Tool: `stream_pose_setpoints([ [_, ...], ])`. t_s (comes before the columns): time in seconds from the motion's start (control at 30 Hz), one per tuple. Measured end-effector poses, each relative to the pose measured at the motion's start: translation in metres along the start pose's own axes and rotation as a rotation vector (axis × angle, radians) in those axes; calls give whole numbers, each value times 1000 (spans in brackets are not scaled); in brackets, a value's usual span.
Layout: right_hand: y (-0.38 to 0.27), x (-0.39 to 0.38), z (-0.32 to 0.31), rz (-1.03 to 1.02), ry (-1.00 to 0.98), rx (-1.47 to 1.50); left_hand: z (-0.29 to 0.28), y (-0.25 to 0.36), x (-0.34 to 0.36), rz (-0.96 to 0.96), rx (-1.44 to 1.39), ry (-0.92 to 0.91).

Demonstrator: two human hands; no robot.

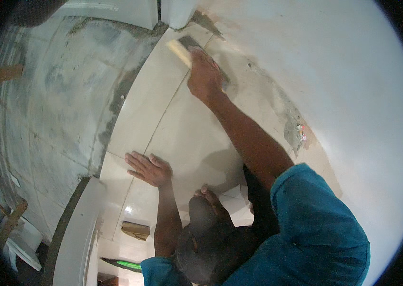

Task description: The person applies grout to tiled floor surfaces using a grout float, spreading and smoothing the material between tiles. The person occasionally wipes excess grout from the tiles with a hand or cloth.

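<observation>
My right hand [204, 76] is wrapped around a float [180, 50] with a pale yellow, sponge-like edge and a grey back, slightly blurred. The float lies against the cream floor tile [137, 105] at the far end, close to the wall's foot. Nearer to me, my left hand [150, 169] rests flat on the tiles with its fingers stretched out, holding nothing. Its fingertips reach near a joint between tiles. My bare foot [215, 202] and dark-clothed knee [199, 257] are just right of my left forearm.
A white wall [354, 86] curves along the right, with grey mortar crumbs [294, 133] at its foot. Left of the tiles lies a dusty grey floor [63, 95]. A white door frame [75, 233], a brown folded piece [135, 230] and a green-and-black tool [129, 265] are at lower left.
</observation>
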State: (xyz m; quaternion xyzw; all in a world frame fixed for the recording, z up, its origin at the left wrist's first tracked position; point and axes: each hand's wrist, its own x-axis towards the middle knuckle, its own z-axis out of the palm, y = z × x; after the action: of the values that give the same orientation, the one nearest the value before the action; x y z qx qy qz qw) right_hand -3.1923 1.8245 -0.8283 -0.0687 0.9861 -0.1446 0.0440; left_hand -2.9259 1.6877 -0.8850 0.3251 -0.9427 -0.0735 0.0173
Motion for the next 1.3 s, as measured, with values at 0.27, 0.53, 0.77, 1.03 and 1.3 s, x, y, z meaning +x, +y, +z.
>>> stream_pose_setpoints([
  [0.27,-6,-47,7,-14,-61,-41,0,0,1,-9,33,-22],
  [0.53,0,-32,-50,247,-71,-19,4,-2,0,17,55,13],
  [0.77,4,-21,3,425,-173,505,7,-4,-1,35,47,17],
  [1.03,111,-101,-48,541,-158,346,7,-1,-2,37,54,31],
  [1.3,73,-164,-24,-85,-42,-365,10,-8,-3,20,47,-6],
])
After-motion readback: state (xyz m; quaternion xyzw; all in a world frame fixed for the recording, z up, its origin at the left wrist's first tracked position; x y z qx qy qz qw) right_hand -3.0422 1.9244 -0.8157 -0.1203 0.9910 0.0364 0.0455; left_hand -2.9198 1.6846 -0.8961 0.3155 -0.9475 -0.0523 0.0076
